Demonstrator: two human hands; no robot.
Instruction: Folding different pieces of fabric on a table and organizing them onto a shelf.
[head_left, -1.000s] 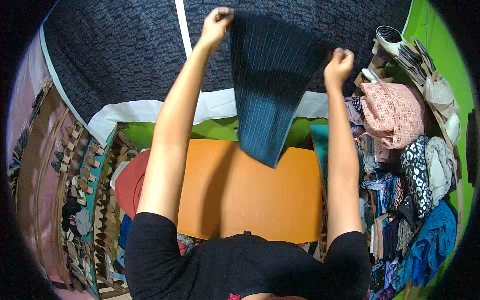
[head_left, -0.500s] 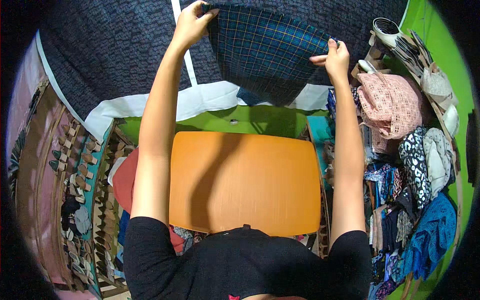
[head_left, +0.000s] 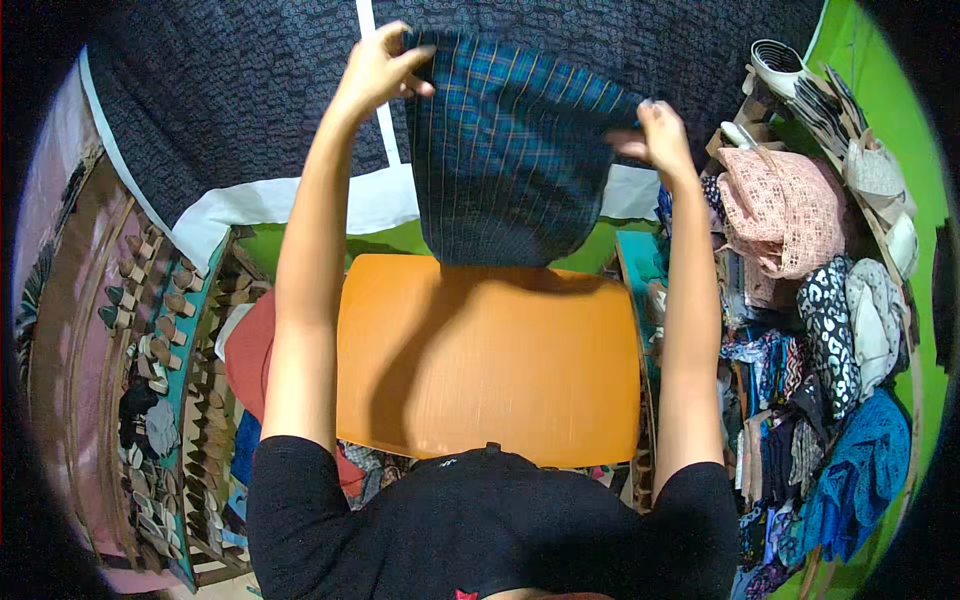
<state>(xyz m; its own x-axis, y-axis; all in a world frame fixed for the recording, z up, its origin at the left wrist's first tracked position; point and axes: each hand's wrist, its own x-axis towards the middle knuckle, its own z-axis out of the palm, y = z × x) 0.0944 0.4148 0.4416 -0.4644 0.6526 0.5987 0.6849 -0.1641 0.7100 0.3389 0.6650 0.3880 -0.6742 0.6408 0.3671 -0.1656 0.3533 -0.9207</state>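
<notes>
Between my raised hands hangs a dark blue-green plaid cloth point(head_left: 515, 150) with thin yellowish lines. Its upper left corner is pinched in my left hand point(head_left: 385, 72). The upper right corner is in the grip of my right hand point(head_left: 655, 138), whose fingers are slightly blurred. The cloth's top edge sags a little and slopes down toward the right. Its lower end falls in a rounded curve by the far edge of an orange tabletop point(head_left: 500, 370), where a shadow lies.
A dark patterned curtain point(head_left: 260, 110) with a white border hangs behind. Wooden racks with several shoes point(head_left: 165, 330) stand at left. On the right are a pink openwork cloth point(head_left: 785, 210), a blue cloth point(head_left: 865, 470) and stacked folded fabrics point(head_left: 770, 450).
Both hands have come down slightly and nearer. The plaid cloth has swung from a flared, lifted shape to hanging lower, its bottom now reaching the tabletop's far edge in view.
</notes>
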